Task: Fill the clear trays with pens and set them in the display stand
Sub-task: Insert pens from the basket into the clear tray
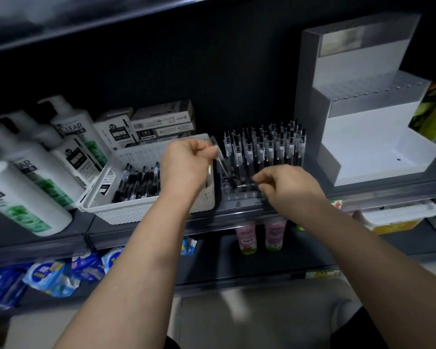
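A clear tray (pixel 239 193) stands on the dark shelf, its back rows packed with several upright pens (pixel 267 147). My left hand (pixel 186 162) pinches one clear pen (pixel 222 162), tilted with its tip down at the tray's front left holes. My right hand (pixel 287 187) has its fingers curled at the tray's front edge; blur hides whether it holds a pen. A white basket (pixel 146 210) left of the tray holds several loose black pens (pixel 139 182). The white stepped display stand (pixel 368 137) stands to the right, with no tray in it.
White shampoo bottles (pixel 28 177) lean at the left, and pen boxes (pixel 161 122) are stacked behind the basket. A green package (pixel 433 117) stands right of the display stand. Below the shelf are blue packets (pixel 51 275), pink bottles (pixel 259 235) and a white container (pixel 398 215).
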